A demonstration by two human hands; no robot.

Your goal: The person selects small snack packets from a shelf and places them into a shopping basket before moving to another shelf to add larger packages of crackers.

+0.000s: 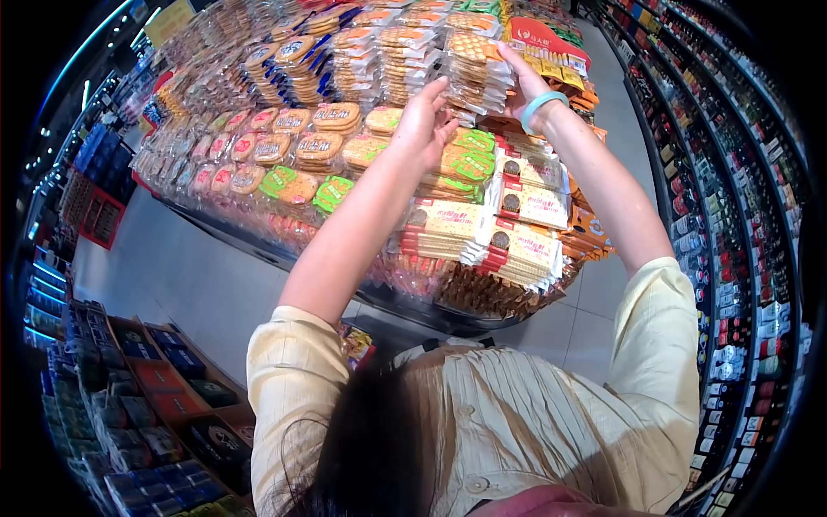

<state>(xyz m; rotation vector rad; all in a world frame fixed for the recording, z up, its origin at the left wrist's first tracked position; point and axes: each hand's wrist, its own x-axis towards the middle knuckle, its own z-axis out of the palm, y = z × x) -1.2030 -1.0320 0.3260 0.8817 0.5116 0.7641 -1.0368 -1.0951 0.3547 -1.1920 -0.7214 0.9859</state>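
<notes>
A stack of clear-wrapped waffle-patterned biscuit packs (476, 50) stands near the far right of the display, between my two hands. My right hand (522, 82), with a pale green bangle (544, 105) on the wrist, lies against the right side of this stack. One of its fingers stretches along the top edge; the others are partly hidden. On the near left side my left hand (425, 125) is held open, fingers apart and slightly curled, with nothing in it. Below it lie green-labelled biscuit packs (465, 159). Cream and red cracker packs (525, 204) are stacked nearer to me.
Many more wrapped biscuits (271, 148) cover the display to the left. A red sign (547, 39) stands behind my right hand. Shelves of bottles and jars (728, 250) line the right aisle. Boxed goods (164, 379) sit at the lower left, beside the tiled floor (172, 267).
</notes>
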